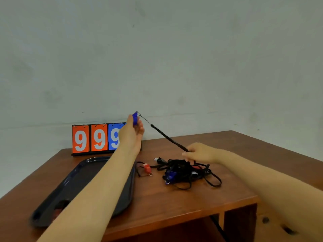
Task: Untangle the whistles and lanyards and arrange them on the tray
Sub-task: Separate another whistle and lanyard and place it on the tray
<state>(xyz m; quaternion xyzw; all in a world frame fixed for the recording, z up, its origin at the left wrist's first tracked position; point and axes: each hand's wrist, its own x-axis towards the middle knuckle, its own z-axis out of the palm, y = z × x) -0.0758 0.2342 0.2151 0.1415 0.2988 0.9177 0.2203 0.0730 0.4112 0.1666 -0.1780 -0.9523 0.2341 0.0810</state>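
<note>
My left hand [132, 131] is raised above the table and grips a blue whistle [135, 117]. Its black lanyard [167, 137] runs taut down to the right into my right hand [199, 152], which pinches it just above a tangled pile of black lanyards [185, 170]. In the pile lie another blue whistle [170, 176] and a black-and-white one [194, 173]. A red whistle [147, 168] with a small ring lies left of the pile, and a black whistle [159, 160] at its back. The dark tray [76, 180] lies to the left, partly under my left forearm.
A flip scoreboard [97, 139] showing 9 9 9 on orange and blue cards stands at the back of the wooden table [174, 203], behind the tray. A dark, blurred object with red [60, 207] lies at the tray's near end. The table's edge drops off at the front right.
</note>
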